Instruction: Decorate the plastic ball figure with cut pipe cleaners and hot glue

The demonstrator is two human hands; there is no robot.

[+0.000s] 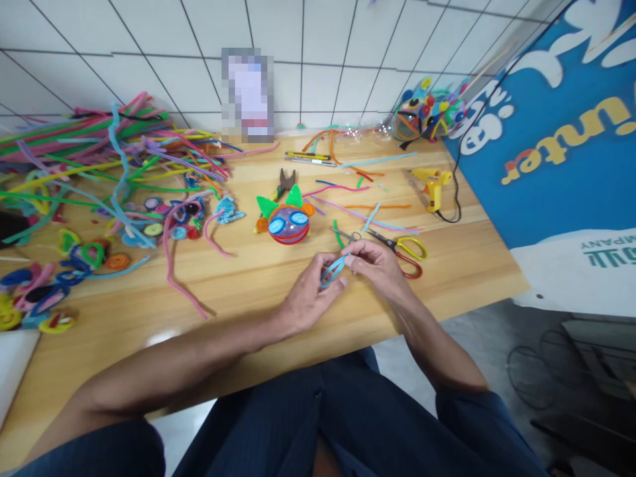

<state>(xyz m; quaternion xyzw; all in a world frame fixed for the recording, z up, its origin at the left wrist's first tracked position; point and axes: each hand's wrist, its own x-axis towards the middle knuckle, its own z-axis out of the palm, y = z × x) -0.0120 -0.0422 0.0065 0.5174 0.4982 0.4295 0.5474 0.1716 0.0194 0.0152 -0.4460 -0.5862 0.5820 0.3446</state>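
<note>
Between my two hands is a light blue pipe cleaner (332, 270), bent into a narrow loop. My left hand (312, 291) grips its lower left end between thumb and fingers. With thumb and forefinger, my right hand (372, 265) pinches the upper right end. Just beyond them sits a purple ball figure (289, 226) with green ears, blue eye discs and a red band at its base. Scissors with yellow and red handles (400, 248) lie right beside my right hand, partly hidden by it. A smaller pair of scissors (354, 236) rests behind my fingers.
Many coloured pipe cleaners (74, 152) are heaped at the left, with finished coiled pieces (44, 291) nearer me. Pliers (287, 182) and a cutter knife (308, 156) lie at the back. A yellow glue gun (432, 185) with its cord stands right, before a blue sign (571, 99).
</note>
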